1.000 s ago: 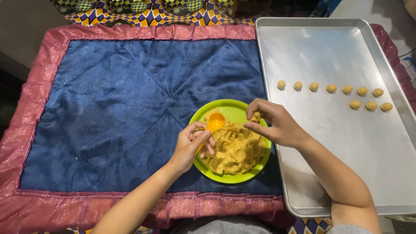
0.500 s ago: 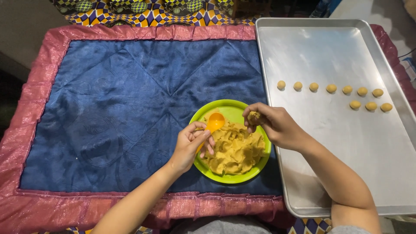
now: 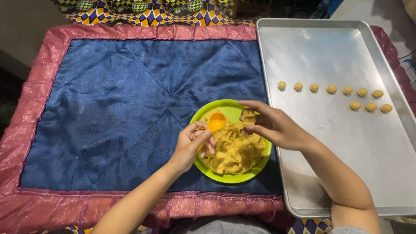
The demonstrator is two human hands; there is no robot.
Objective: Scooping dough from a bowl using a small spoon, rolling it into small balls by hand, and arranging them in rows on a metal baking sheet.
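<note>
A lime-green plate point(image 3: 216, 173) sits on the blue quilted cloth point(image 3: 130, 95) and carries a mound of yellow dough point(image 3: 234, 149). My left hand point(image 3: 190, 145) grips the handle of an orange spoon point(image 3: 216, 122) whose bowl rests at the plate's upper left. My right hand point(image 3: 273, 125) hovers over the plate's right side and pinches a small piece of dough point(image 3: 248, 117) between fingers and thumb. To the right lies a large metal baking tray point(image 3: 329, 52) with several small dough balls point(image 3: 331, 89) in two rows.
The cloth has a pink border point(image 3: 52, 208) and covers a low surface. Patterned fabric point(image 3: 151, 11) lies beyond its far edge. The tray's right rim point(image 3: 390, 65) sits near the cloth's right border.
My right hand has lifted slightly from the dough mound, holding a pinched-off piece. My left hand and the spoon have barely moved.
</note>
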